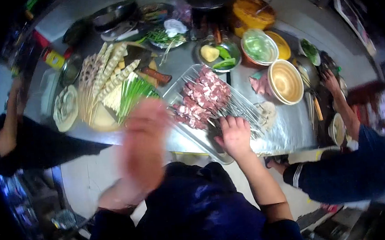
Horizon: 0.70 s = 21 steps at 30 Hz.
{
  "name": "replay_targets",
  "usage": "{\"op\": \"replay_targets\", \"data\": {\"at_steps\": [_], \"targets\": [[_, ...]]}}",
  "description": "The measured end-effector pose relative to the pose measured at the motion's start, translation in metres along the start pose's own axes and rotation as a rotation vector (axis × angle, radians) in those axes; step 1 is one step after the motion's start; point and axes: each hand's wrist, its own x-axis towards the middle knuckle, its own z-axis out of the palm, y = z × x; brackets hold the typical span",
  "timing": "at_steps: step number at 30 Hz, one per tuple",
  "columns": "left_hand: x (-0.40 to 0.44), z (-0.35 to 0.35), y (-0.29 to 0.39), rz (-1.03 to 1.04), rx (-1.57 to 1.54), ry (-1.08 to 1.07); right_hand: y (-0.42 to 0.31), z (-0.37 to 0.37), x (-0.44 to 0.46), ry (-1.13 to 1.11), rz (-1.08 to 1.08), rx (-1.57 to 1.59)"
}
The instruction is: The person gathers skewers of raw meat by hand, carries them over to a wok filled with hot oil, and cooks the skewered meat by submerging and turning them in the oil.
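Observation:
Skewered raw meat (206, 92) is piled in a metal tray (198, 139), its bare metal skewers pointing right. My right hand (235, 135) rests at the tray's near right side, its fingers curled over the skewers close to the meat. Smeared by motion, my left hand (145, 139) is raised in front of the tray's left side, so its fingers cannot be made out. Just beyond it lie green vegetable skewers (132, 95) and pale enoki-like skewers (113, 98).
A co-worker's hand (331, 82) reaches in at the right; another person's arm (11, 115) is at the left. Around the tray stand a stacked pair of bowls (285, 82), a bowl with a green bag (259, 47), a yellow pot (252, 14) and a wooden-handled tool (318, 108).

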Motion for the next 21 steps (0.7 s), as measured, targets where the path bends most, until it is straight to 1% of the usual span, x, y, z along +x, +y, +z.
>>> {"op": "replay_targets", "data": {"at_steps": [1, 2, 3, 4, 6, 7, 10, 11, 13, 14, 15, 18, 19, 21], "targets": [[-0.008, -0.016, -0.044, -0.145, 0.265, 0.317, 0.007, 0.006, -0.002, -0.005, -0.044, -0.011], [-0.010, -0.025, -0.081, -0.468, -0.095, 0.764, 0.011, 0.011, -0.003, -0.009, -0.092, -0.020], [-0.018, -0.040, -0.115, -0.493, -0.149, 0.876, 0.015, 0.014, -0.001, 0.026, -0.120, 0.037], [-0.022, -0.053, -0.146, -0.517, -0.209, 0.979, 0.020, 0.014, 0.000, -0.022, -0.143, 0.079], [-0.016, -0.068, -0.184, -0.499, -0.119, 1.056, 0.027, 0.005, 0.002, -0.112, -0.180, 0.151], [-0.012, -0.068, -0.196, -0.496, -0.078, 1.097, 0.033, 0.001, 0.003, -0.081, -0.255, 0.303], [0.013, -0.061, -0.211, -0.418, -0.158, 1.099, 0.042, 0.003, 0.012, -0.566, -0.313, 0.807], [0.019, -0.050, -0.192, -0.601, -0.253, 1.098, 0.041, -0.003, 0.017, -0.688, -0.359, 0.830], [0.002, -0.089, -0.226, -0.446, -0.103, 1.217, 0.043, 0.006, 0.021, -0.508, -0.375, 0.809], [0.006, -0.090, -0.229, -0.373, -0.030, 1.264, 0.043, 0.005, 0.025, -0.412, -0.374, 0.792], [0.004, -0.089, -0.234, -0.348, -0.098, 1.301, 0.043, 0.001, 0.026, -0.296, -0.362, 0.731], [0.012, -0.066, -0.235, -0.186, 0.110, 1.344, 0.043, 0.014, 0.025, -0.186, -0.489, 0.612], [0.004, -0.080, -0.246, -0.190, 0.189, 1.355, 0.041, 0.008, 0.024, -0.218, -0.468, 0.508], [-0.007, -0.092, -0.256, -0.087, 0.227, 1.296, 0.051, 0.005, 0.024, -0.215, -0.469, 0.363]]}}
